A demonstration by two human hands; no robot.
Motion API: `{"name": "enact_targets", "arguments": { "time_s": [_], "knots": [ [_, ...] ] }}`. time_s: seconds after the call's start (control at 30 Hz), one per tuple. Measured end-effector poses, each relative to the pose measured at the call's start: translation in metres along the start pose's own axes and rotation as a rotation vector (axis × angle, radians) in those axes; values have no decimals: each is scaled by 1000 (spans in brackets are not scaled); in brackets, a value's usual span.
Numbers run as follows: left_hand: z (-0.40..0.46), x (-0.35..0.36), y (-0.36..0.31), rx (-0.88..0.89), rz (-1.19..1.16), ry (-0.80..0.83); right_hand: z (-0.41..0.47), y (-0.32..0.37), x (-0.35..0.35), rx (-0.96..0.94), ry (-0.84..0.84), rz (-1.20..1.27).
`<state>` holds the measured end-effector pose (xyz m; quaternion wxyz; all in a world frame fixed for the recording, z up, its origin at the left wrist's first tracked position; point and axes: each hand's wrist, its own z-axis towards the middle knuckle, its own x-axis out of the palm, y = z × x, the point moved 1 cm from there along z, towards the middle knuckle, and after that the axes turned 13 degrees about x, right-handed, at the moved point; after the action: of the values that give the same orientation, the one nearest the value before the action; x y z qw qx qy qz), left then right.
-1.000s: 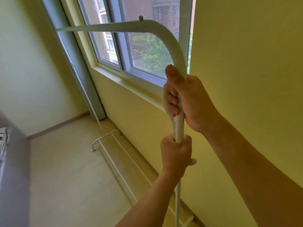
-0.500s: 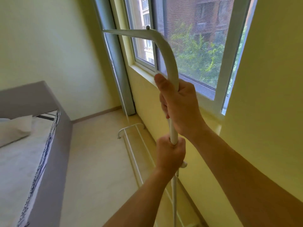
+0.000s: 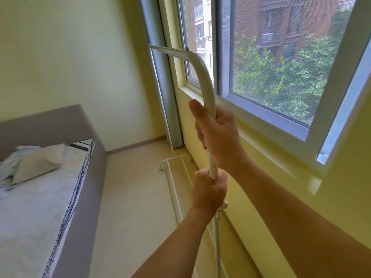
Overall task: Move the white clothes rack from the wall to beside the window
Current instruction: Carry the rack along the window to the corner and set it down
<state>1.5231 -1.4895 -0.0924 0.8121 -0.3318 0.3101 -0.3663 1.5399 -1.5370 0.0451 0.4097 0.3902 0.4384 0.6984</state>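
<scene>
Left hand [image 3: 209, 190]: nearest to the camera, at about 6 o'clock in the view, fist wrapped tight around the upright pole of the rack, forearm rising from the bottom edge.
Right hand [image 3: 219, 137]: just above the left at 12 o'clock from it, fingers clamped on the same pole, thumb pointing up along the tube; forearm runs off to 4 o'clock.
Rack [image 3: 206, 88]: white tube frame, upright pole passing through both hands, bending above the right hand into a top bar that runs toward 11 o'clock. Its floor rails stretch away along the foot of the yellow wall under the window, ending in a curved foot near the far corner.
Bed [image 3: 40, 197]: at 9 o'clock, pale mattress in a grey frame, well apart from the rack.
Pillow [image 3: 39, 161]: lying on the bed's far end, beside crumpled cloth.
Window [image 3: 281, 81]: at 1 o'clock, white frame, just behind the rack's bend; trees and a brick building beyond.
Floor [image 3: 136, 197]: pale, between bed and rack.
</scene>
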Motion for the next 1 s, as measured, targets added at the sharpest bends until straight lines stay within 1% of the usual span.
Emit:
{"name": "enact_targets", "arguments": {
  "time_s": [0.27, 0.53, 0.73, 1.0],
  "knots": [
    [36, -10, 33, 94, 91, -2, 43, -22, 21, -34, 20, 33],
    [68, -10, 54, 149, 116, -39, 83, -38, 30, -66, -29, 20],
    [90, 1, 69, 98, 126, -68, 113, -49, 26, -76, 19, 23],
    [127, 25, 86, 87, 176, -92, 159, -59, 10, -69, 64, 35]
  ]
}}
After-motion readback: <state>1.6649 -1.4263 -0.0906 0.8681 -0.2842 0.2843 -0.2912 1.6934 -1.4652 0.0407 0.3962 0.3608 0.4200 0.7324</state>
